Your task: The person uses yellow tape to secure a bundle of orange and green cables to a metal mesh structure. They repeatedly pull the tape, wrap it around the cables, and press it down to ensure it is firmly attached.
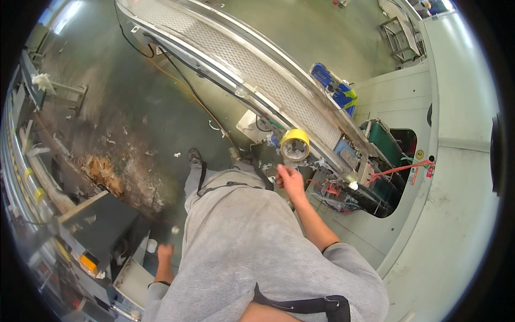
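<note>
My right hand (290, 181) is held out in front of my body, beside the near edge of the conveyor. Its fingers are curled in, and whatever they may hold is hidden. Just beyond it a roll of yellow tape (296, 144) sits at the conveyor's side, apart from the hand. Down at my left side hangs my left hand (165, 251), small and blurred, so its fingers cannot be read. Closest to that hand are a small white cup-like thing (152, 246) and a pale open box (129, 279).
A long conveyor (257, 80) runs from upper left toward a large pale machine housing (461, 107) with an opening on the right. Cables (185, 80) trail across the floor. A blue crate (330, 83) stands behind the conveyor. Brown debris (104, 172) and metal rails (27, 182) lie left.
</note>
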`<state>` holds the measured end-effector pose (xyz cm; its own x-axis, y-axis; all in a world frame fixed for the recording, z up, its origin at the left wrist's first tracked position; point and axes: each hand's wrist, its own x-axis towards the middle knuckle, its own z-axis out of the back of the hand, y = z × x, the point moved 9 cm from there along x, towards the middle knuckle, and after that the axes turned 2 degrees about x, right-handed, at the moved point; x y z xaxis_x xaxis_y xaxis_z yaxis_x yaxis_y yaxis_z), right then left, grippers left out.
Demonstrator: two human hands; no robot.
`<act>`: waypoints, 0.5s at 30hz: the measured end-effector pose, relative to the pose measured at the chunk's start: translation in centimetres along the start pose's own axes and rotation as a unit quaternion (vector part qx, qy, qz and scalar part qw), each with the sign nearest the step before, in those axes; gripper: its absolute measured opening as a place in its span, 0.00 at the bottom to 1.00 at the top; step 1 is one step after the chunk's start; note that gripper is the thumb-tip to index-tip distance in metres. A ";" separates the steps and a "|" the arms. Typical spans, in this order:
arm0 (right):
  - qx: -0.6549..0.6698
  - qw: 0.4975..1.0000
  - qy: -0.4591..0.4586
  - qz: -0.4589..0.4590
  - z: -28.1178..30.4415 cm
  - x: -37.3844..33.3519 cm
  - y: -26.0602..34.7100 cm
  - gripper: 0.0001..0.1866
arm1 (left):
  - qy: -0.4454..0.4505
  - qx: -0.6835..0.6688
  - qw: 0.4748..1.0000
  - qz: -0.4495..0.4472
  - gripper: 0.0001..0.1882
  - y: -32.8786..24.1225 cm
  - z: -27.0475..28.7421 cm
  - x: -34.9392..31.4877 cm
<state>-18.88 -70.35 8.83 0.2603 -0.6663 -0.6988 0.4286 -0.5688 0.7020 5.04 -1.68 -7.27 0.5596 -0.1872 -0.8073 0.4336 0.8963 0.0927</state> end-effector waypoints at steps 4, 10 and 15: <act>-0.022 0.991 -0.109 0.079 5.2 0.4 3.0 0.32 | -0.062 -0.597 0.799 0.050 0.13 -19.1 15.4 4.0; -0.032 0.977 -0.099 0.186 6.0 5.3 7.0 0.29 | -0.145 -0.478 0.814 -0.295 0.18 -46.0 39.2 1.7; -0.118 0.949 -0.164 0.241 6.1 0.8 9.2 0.23 | 0.030 -0.376 0.816 -0.439 0.19 -62.2 40.0 -5.7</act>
<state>-20.07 -79.02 15.57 0.2084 -0.9580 -0.1972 0.5208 -0.0620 0.8514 3.13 -72.43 14.83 0.2207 -0.8900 -0.3990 0.0811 0.4245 -0.9018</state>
